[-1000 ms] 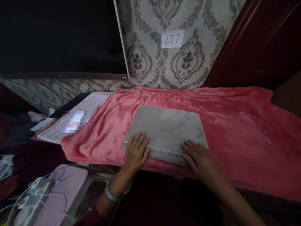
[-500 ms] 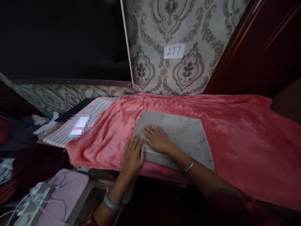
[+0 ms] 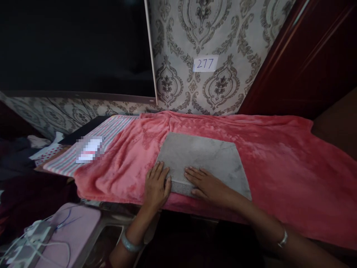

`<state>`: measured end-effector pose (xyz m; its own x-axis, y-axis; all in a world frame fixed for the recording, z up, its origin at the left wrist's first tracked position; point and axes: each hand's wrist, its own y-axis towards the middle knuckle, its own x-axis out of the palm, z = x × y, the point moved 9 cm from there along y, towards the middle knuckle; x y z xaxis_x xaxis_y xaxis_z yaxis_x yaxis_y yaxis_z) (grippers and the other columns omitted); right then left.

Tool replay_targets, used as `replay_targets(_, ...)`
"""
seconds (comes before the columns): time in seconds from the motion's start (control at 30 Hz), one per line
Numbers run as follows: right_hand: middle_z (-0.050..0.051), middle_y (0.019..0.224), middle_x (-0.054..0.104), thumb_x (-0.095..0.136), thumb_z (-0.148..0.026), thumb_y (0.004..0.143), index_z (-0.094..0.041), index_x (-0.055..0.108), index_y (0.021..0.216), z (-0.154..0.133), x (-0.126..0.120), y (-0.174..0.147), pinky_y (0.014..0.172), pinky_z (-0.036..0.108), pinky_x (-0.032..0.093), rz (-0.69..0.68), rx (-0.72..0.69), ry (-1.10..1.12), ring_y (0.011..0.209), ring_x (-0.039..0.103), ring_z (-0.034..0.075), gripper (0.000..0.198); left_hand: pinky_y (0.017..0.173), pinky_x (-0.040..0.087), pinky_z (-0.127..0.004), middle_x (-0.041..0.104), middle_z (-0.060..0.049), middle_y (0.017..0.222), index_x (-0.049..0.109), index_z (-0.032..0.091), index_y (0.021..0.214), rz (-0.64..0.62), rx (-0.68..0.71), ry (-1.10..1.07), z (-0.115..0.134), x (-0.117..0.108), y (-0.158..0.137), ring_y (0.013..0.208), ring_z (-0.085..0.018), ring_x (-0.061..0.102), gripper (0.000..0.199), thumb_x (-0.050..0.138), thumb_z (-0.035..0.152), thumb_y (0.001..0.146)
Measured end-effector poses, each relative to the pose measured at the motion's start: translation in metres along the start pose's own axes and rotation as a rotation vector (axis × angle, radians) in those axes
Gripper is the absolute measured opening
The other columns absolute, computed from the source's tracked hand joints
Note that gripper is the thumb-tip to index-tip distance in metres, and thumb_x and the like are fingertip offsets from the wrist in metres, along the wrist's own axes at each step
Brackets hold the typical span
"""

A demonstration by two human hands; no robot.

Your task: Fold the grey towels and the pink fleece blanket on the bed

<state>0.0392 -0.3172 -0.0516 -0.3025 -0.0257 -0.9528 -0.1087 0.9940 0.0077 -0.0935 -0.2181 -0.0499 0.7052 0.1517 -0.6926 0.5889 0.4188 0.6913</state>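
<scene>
A flat grey rectangular slab-like piece (image 3: pixel 206 149) with a thick speckled front edge lies on a pink plush blanket (image 3: pixel 279 167). Whether it is folded cloth or something stiffer I cannot tell. My left hand (image 3: pixel 157 185) rests at its front left corner, fingers stretched out, partly over the blanket. Flat on the near side of the grey piece lies my right hand (image 3: pixel 208 186), its fingers extended to the left and its thumb near the front edge. Neither hand grips anything.
A striped cloth (image 3: pixel 103 137) with a blurred pale item (image 3: pixel 89 149) on it lies at the left. Below stand a pink stool-like surface (image 3: pixel 75 227) and a power strip (image 3: pixel 36 238) with tangled cables. A large dark screen (image 3: pixel 75 48) hangs behind; reddish wood panelling (image 3: pixel 301 63) rises at right.
My right hand has slid from the left part of the grey piece rightward and nearer to me, along its front edge. My left hand stays at the corner.
</scene>
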Motion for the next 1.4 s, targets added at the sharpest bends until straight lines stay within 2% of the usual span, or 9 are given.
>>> replay_targets(0.13, 0.010, 0.155, 0.044, 0.040, -0.037, 0.102, -0.020, 0.045, 0.152, -0.001, -0.028, 0.020, 0.121, 0.048, 0.029, 0.032, 0.010, 0.024, 0.145, 0.038, 0.024, 0.054, 0.104, 0.046, -0.048, 0.069, -0.010, 0.127, 0.071, 0.022, 0.109, 0.077, -0.013, -0.077, -0.002, -0.015, 0.003, 0.124, -0.027, 0.059, 0.027, 0.047, 0.023, 0.096)
replay_targets(0.23, 0.011, 0.163, 0.029, 0.039, -0.038, 0.103, -0.016, 0.035, 0.157, -0.006, -0.037, 0.057, 0.123, 0.050, 0.022, 0.081, 0.000, -0.026, 0.152, 0.024, 0.026, 0.059, 0.101, 0.046, -0.048, 0.070, -0.011, 0.122, 0.070, 0.020, 0.107, 0.149, -0.025, -0.084, -0.004, -0.029, 0.002, 0.119, -0.027, 0.059, 0.025, 0.048, 0.020, 0.095)
replay_targets(0.43, 0.010, 0.165, 0.024, 0.038, -0.050, 0.104, -0.021, 0.032, 0.158, -0.015, -0.002, 0.108, 0.122, 0.058, 0.015, 0.020, -0.079, -0.104, 0.154, 0.014, 0.028, 0.062, 0.098, 0.048, -0.046, 0.068, -0.013, 0.117, 0.068, 0.019, 0.109, 0.030, -0.015, -0.060, -0.008, -0.022, -0.008, 0.113, -0.027, 0.059, 0.024, 0.049, 0.020, 0.094)
replay_targets(0.73, 0.009, 0.165, 0.022, 0.042, -0.052, 0.102, -0.022, 0.025, 0.160, -0.047, 0.016, 0.044, 0.125, 0.052, 0.008, -0.087, -0.192, 0.065, 0.154, 0.012, 0.025, 0.068, 0.087, 0.052, -0.038, 0.072, -0.006, 0.099, 0.069, 0.021, 0.091, 0.106, -0.161, -0.280, -0.025, -0.035, -0.002, 0.097, -0.021, 0.065, 0.021, 0.049, 0.026, 0.096)
replay_targets(0.83, 0.010, 0.163, 0.030, 0.047, -0.053, 0.100, -0.022, 0.034, 0.158, -0.050, 0.009, 0.033, 0.124, 0.048, 0.016, -0.138, -0.253, 0.190, 0.152, 0.023, 0.025, 0.067, 0.087, 0.054, -0.037, 0.073, -0.005, 0.094, 0.069, 0.020, 0.092, 0.110, -0.220, -0.326, -0.037, -0.038, 0.021, 0.094, -0.020, 0.067, 0.028, 0.043, 0.028, 0.098)
replay_targets(0.97, 0.013, 0.155, 0.045, 0.044, -0.035, 0.100, -0.016, 0.044, 0.152, -0.008, -0.033, 0.065, 0.119, 0.044, 0.032, 0.092, -0.095, 0.211, 0.142, 0.042, 0.024, 0.056, 0.106, 0.049, -0.043, 0.069, -0.010, 0.127, 0.066, 0.018, 0.121, -0.055, -0.148, -0.270, -0.041, -0.008, 0.079, 0.121, -0.023, 0.061, 0.037, 0.040, 0.022, 0.095)
replay_targets(1.1, 0.015, 0.159, 0.037, 0.037, -0.022, 0.098, -0.012, 0.044, 0.151, 0.046, -0.065, 0.110, 0.120, 0.052, 0.025, 0.322, 0.275, -0.040, 0.150, 0.027, 0.029, 0.055, 0.119, 0.037, -0.044, 0.050, -0.016, 0.151, 0.053, 0.010, 0.141, -0.325, -0.177, -0.082, -0.041, 0.049, 0.125, 0.143, -0.026, 0.043, 0.054, 0.046, 0.016, 0.087)
replay_targets(1.23, 0.011, 0.162, 0.032, 0.032, -0.027, 0.101, -0.015, 0.041, 0.154, 0.060, -0.048, 0.138, 0.119, 0.057, 0.024, 0.220, 0.365, -0.135, 0.151, 0.024, 0.032, 0.054, 0.119, 0.031, -0.056, 0.037, -0.018, 0.159, 0.042, 0.009, 0.150, -0.523, -0.213, 0.104, -0.031, 0.090, 0.123, 0.150, -0.030, 0.030, 0.057, 0.038, 0.023, 0.095)
replay_targets(1.4, 0.008, 0.163, 0.030, 0.026, -0.036, 0.105, -0.020, 0.037, 0.156, 0.070, -0.027, 0.142, 0.120, 0.055, 0.020, 0.181, 0.347, -0.147, 0.151, 0.025, 0.027, 0.055, 0.120, 0.028, -0.054, 0.032, -0.016, 0.163, 0.035, 0.009, 0.155, -0.613, -0.207, 0.182, -0.026, 0.099, 0.105, 0.152, -0.029, 0.026, 0.058, 0.029, 0.027, 0.100)
